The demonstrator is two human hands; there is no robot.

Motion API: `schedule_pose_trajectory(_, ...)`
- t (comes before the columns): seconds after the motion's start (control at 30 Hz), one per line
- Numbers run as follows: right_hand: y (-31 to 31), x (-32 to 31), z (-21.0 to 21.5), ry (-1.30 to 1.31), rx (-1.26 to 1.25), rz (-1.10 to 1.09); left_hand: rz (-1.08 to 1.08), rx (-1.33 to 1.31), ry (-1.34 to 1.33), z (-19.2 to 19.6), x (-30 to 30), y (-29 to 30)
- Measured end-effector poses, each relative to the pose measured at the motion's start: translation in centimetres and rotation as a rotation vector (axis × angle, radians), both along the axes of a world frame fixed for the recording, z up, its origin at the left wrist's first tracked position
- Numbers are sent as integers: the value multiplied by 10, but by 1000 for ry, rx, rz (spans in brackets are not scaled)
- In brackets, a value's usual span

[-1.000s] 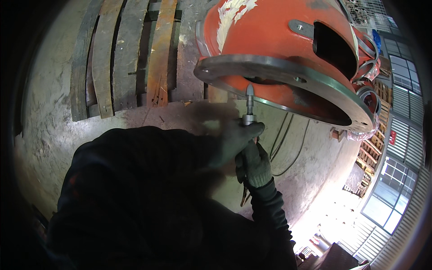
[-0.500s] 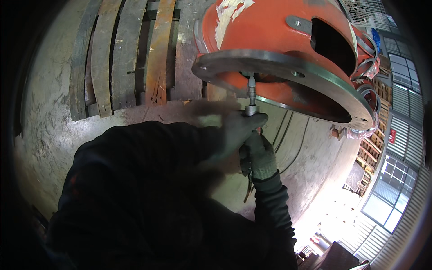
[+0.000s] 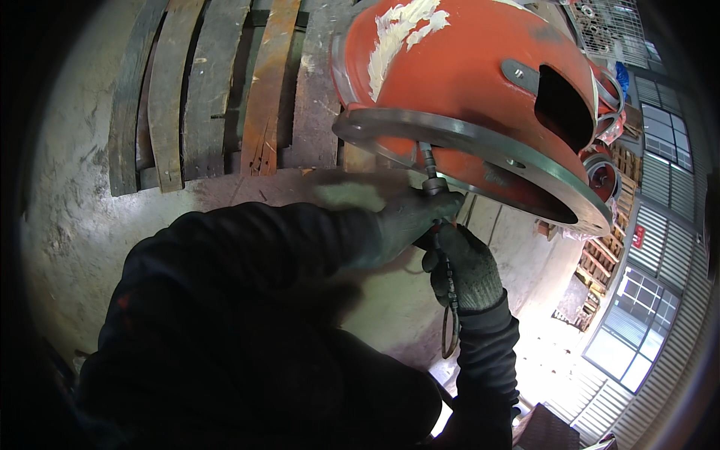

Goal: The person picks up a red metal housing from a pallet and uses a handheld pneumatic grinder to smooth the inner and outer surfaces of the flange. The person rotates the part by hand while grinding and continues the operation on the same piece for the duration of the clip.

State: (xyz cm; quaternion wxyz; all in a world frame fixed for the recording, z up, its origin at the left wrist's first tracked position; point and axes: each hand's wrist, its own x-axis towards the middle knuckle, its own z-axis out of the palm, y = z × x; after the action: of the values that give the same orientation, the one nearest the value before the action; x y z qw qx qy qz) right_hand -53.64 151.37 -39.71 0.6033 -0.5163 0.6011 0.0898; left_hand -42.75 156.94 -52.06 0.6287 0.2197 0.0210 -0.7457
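Observation:
A slim grey air grinder (image 3: 434,184) points away from me, its tip at the inner edge of a bare metal flange (image 3: 480,136). The flange ends a large orange-painted casting (image 3: 469,67) with patches of pale filler. My gloved left hand (image 3: 415,214) is closed round the grinder just behind its collar. Behind it, my gloved right hand (image 3: 471,270) is closed on the tool's rear, where a thin looped hose (image 3: 450,322) hangs down. The hands hide most of the tool's body. Whether the tip touches the metal, I cannot tell.
A wooden pallet (image 3: 202,90) lies on the concrete floor at the far left. More orange castings (image 3: 602,176), stacked pallets (image 3: 626,169) and a wire cage (image 3: 609,30) stand to the right. Beyond them is a corrugated wall with windows (image 3: 637,330).
The casting now sits slightly lower and further right in the view. The grinder has tilted, its rear swinging right, and my right hand has shifted right with it. Both hands keep their hold.

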Motion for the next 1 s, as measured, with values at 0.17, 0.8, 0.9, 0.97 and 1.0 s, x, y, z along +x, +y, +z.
schedule_pose_trajectory(0.17, 1, 16, 9, 56, -82, 141, 98, 49, 29, -3, -5, -3)
schedule_pose_trajectory(0.8, -41, 44, 44, 170, -233, 666, 133, 147, -26, 25, 1, -21)
schedule_pose_trajectory(0.9, -48, 53, 45, 266, -239, 710, 144, 160, -48, 29, 8, -21)
schedule_pose_trajectory(0.97, -50, 59, 47, 214, -108, 320, 77, 173, 76, 33, 13, -16)
schedule_pose_trajectory(1.0, -51, 63, 50, 240, -63, 188, 34, 164, 115, 34, 16, -15)
